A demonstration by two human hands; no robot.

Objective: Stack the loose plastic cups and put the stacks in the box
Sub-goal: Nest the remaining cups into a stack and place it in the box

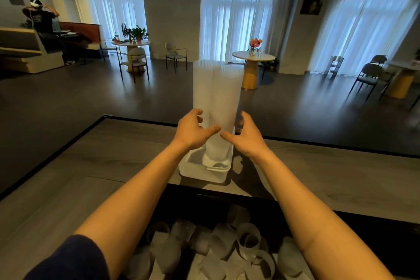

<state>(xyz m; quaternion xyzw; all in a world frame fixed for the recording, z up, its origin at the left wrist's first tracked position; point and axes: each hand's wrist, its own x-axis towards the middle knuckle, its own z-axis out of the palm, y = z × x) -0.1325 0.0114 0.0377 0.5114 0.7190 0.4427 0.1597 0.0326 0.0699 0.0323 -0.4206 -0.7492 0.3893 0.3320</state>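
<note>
Two tall stacks of translucent plastic cups (218,93) stand side by side in a white plastic box (200,174) on the grey wooden table (91,166). My left hand (193,129) curls round the left side of the stacks low down. My right hand (246,135) curls round the right side. Both thumbs point inward across the front and nearly meet. Several loose translucent cups (204,245) lie jumbled in a dark bin (363,234) right below me, between my forearms.
The table's far edge (318,141) runs just behind the box, with dark floor beyond. Round café tables (253,57) and chairs (176,55) stand across the room. A person (43,20) sits at the far left.
</note>
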